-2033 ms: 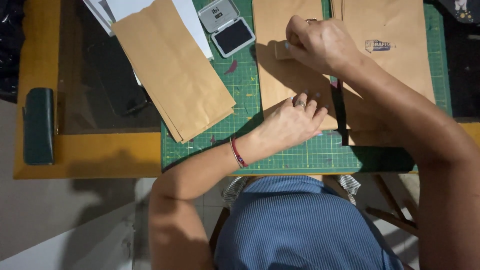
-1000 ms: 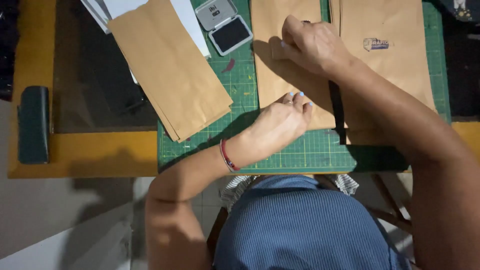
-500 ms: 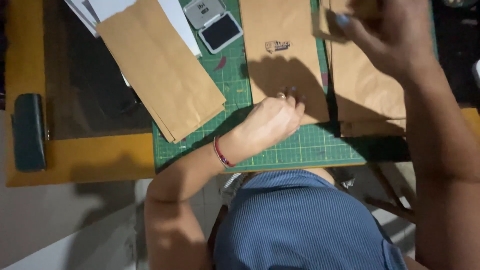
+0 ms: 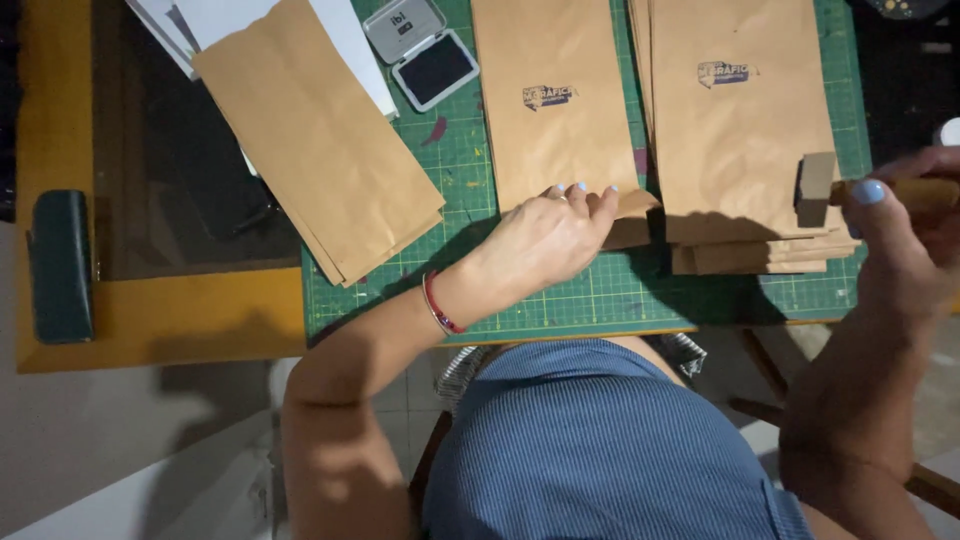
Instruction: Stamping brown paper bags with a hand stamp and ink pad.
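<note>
Brown paper bags and an open ink pad lay on a green cutting mat.

A single flat brown paper bag [image 4: 555,110] lay at the middle of the mat [image 4: 600,295], carrying a small blue-purple stamped mark [image 4: 549,96] near its middle; the left hand [image 4: 545,240] pressed on its lower edge. Just to its right sat a stack of stamped bags [image 4: 745,130], the top one bearing a like mark [image 4: 727,72]. To the left, a slanted stack of plain brown bags [image 4: 320,140] overlapped the mat's edge and some white sheets [image 4: 345,40]. Between the stacks, near the top, an ink pad [image 4: 432,68] in a grey case lay open, its pad dark.
</note>
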